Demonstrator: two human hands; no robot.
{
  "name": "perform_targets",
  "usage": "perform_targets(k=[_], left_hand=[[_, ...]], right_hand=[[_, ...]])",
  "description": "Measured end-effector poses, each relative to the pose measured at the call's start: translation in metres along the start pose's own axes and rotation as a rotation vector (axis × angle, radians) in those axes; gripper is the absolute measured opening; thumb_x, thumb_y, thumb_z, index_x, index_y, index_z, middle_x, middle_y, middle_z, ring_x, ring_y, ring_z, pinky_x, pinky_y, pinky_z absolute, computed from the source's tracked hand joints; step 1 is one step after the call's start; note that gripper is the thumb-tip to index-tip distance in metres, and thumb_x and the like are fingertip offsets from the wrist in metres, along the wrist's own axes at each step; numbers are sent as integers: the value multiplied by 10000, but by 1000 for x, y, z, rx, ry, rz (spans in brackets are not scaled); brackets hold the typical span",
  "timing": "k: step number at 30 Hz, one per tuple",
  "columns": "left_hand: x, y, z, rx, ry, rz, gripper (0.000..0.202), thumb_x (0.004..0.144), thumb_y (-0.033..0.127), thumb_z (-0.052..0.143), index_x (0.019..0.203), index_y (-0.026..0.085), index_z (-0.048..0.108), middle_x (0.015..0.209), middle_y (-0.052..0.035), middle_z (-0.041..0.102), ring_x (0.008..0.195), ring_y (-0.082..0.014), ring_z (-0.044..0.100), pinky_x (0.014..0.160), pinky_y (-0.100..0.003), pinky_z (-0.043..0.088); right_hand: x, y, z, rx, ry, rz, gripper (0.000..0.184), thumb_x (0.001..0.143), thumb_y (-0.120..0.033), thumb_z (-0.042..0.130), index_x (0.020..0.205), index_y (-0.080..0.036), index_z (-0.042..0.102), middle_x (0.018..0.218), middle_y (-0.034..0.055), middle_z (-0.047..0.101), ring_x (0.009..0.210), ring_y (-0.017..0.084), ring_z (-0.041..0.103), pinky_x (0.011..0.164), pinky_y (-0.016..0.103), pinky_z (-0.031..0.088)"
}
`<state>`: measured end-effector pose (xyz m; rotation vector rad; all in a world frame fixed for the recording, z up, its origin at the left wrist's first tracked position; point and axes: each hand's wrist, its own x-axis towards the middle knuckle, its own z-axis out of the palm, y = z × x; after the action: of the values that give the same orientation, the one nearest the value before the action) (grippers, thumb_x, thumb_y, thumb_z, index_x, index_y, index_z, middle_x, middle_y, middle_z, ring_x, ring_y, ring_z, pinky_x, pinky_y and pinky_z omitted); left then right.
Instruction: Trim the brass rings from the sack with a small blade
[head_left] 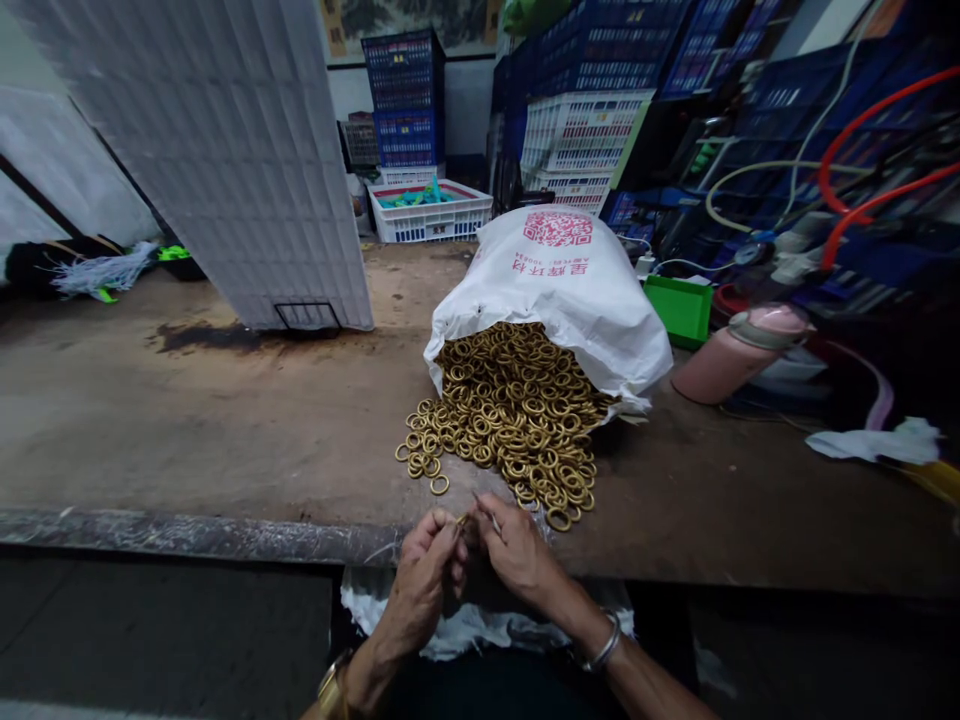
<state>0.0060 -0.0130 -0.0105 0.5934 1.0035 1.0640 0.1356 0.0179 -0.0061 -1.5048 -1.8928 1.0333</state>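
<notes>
My left hand, fingers closed in a pinch, holds a brass-coloured ring at the table's front edge. Only part of that ring shows between the fingertips. Close beside it, my right hand is closed around a thin tool whose narrow dark tip sticks out past the fingers; its kind is hidden by the hand. Just beyond both hands lies a heap of similar brass-coloured rings. They spill from the mouth of a white woven sack with red print, lying on its side. One loose ring lies nearest my left hand.
A tall pale ribbed panel stands on the wooden table at left. Behind the sack is a white crate. To the right are a green tray, a pink bottle and red hoses. A white bag hangs below the table edge.
</notes>
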Motion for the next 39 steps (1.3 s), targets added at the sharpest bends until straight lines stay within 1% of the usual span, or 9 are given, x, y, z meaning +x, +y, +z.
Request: perform_targets(k=[5,11,16,20,24,29,32,36,39], left_hand=[[1,3,-3,40,21,14,300,731,460,557,734,191,424,554,63,478,386,-30,367,387,-146,292],[2,2,-5,98,48,37,341,699,495,571,721,194,412,540,64,492,373,-35,382,370,-150,301],[1,1,-6,151,86,47,339,707,494,562,694,188,417,518,65,485,359,-32,375,358,-148,303],[-15,9,-4,153,17,83,331,701,468,585,642,178,437,525,47,500,367,-41,408,366,-161,343],[-25,19,-4,-15,-73,54,292,688,431,619,664,175,480,560,22,538,390,-67,450,376,-193,383],[-16,21,-16,-174,12,9,255,677,361,647,669,148,509,703,-44,605,483,-86,495,374,-182,370],[-13,21,-23,-261,17,-1,187,687,275,640,688,156,496,721,-44,609,532,-99,514,393,-178,373],[-11,23,-27,-381,-15,-103,209,678,238,639,846,160,542,686,-20,591,530,-94,518,420,-178,383],[-7,23,-29,-457,0,-160,162,668,248,651,731,130,560,684,-22,574,556,-90,519,434,-174,389]], right_hand=[[-6,6,6,-310,-79,-78,317,625,-56,387,856,-210,539,637,-7,586,557,124,481,544,236,262],[-7,-1,4,-391,-107,-91,292,659,-63,369,852,-202,538,628,9,590,532,129,466,514,252,216],[-5,4,9,-480,-113,-83,263,676,-79,380,851,-191,541,617,26,588,538,148,475,503,264,203],[6,10,8,-579,-92,-43,263,710,-94,383,901,-182,541,665,48,614,577,166,518,511,266,220],[21,7,6,-580,-48,-40,300,707,-71,383,949,-172,529,700,56,626,623,175,550,539,259,267],[38,-6,16,-536,59,-23,206,778,-206,436,974,-184,497,797,55,636,698,172,582,580,244,308],[45,-13,22,-581,62,-23,191,819,-290,424,967,-188,491,839,64,638,717,181,593,579,250,307],[51,-14,24,-586,56,-41,150,801,-264,446,934,-217,498,818,29,639,731,171,595,576,241,301],[52,-10,24,-542,82,-39,156,771,-215,450,917,-228,504,785,12,631,712,158,584,575,237,298]])
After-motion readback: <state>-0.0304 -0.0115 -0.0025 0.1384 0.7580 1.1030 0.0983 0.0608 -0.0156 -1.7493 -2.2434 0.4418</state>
